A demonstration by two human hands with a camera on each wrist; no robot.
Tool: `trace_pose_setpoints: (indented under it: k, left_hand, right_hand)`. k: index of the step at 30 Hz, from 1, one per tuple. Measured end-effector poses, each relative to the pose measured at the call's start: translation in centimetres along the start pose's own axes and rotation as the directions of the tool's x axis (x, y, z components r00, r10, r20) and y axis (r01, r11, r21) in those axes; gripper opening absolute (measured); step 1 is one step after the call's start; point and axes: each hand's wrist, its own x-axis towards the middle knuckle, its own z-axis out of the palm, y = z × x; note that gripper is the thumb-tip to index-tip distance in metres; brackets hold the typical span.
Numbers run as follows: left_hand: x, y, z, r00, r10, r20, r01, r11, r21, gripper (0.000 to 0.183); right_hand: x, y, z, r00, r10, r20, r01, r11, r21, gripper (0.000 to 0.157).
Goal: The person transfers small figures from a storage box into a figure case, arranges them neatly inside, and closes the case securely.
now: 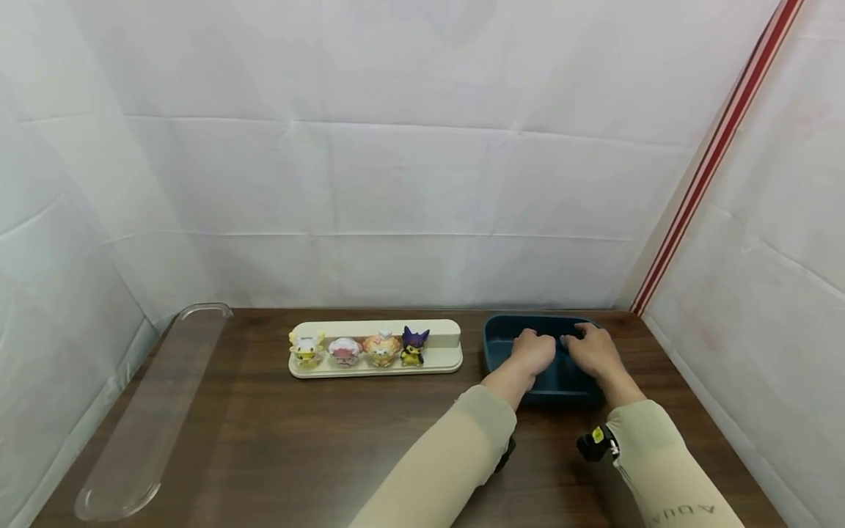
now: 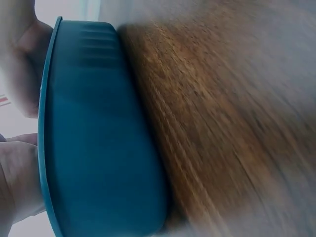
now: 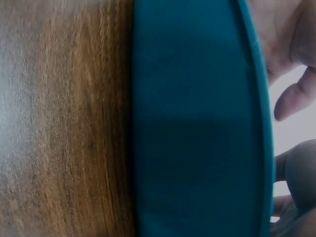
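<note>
A dark teal rectangular bin [image 1: 561, 396] sits on the table at the right. Both hands reach over its near side, close beside each other. My left hand [image 1: 533, 353] is bent down into the bin, its fingertips hidden; I cannot tell what, if anything, it holds. My right hand [image 1: 594, 353] is over the bin's right part, thumb and forefinger spread apart with nothing visible between them. In the left wrist view the bin's outer wall [image 2: 98, 128] hides most of the fingers. The right wrist view shows the right thumb [image 3: 296, 98] just beyond the bin's rim.
A cream stepped display stand [image 1: 376, 370] left of the bin carries several small figurines in a row, the rightmost a purple-hooded figurine [image 1: 414, 346]. A long clear plastic cover [image 1: 155, 411] with rounded ends lies along the table's left edge. White cloth walls [image 1: 409, 183] enclose the table.
</note>
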Motion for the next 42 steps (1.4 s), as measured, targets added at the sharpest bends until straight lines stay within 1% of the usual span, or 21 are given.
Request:
trace_pose_setpoints:
  k: [2,7,11,16,21,28,34,42]
  left_hand:
    - [0.1,0.1,0.2,1.000,-0.002,0.015,0.002,1.000,-0.005,0.051]
    - [0.3,0.4,0.6,0.999,-0.013,0.042,0.014,1.000,-0.024,0.052]
    - [0.5,0.4,0.8,0.998,-0.025,0.056,0.027,0.999,-0.039,0.054]
    - [1.0,0.3,1.0,0.998,-0.029,0.060,0.030,0.999,-0.024,0.053]
    - [1.0,0.4,1.4,0.998,-0.025,0.061,0.025,1.000,0.000,0.049]
    - [1.0,0.3,1.8,0.998,-0.038,0.045,0.037,0.999,0.023,0.051]
    - [0.8,0.4,1.8,0.998,-0.025,0.059,0.023,0.999,0.032,0.051]
    - [0.5,0.5,1.7,0.997,-0.014,0.081,0.012,1.000,0.026,0.049]
  right_hand:
    - [0.0,0.0,0.0,1.000,0.001,0.008,-0.001,1.000,-0.002,0.060]
    - [0.1,0.0,0.2,1.000,-0.020,-0.013,0.020,1.000,-0.010,0.057]
    - [0.1,-0.2,0.4,0.998,-0.045,-0.040,0.045,0.999,0.002,0.048]
    - [0.0,-0.3,0.6,0.996,-0.081,-0.040,0.082,0.996,0.026,0.035]
    - [0.0,-0.3,0.6,0.995,-0.091,-0.028,0.092,0.993,0.075,0.036]
    - [-0.1,-0.3,0.3,0.994,-0.109,-0.022,0.110,0.987,0.121,0.038]
    - [-0.2,-0.1,0.2,0.995,-0.096,-0.019,0.098,0.984,0.151,0.035]
    - [-0.2,0.3,-0.1,0.996,-0.089,-0.006,0.089,0.983,0.161,0.030]
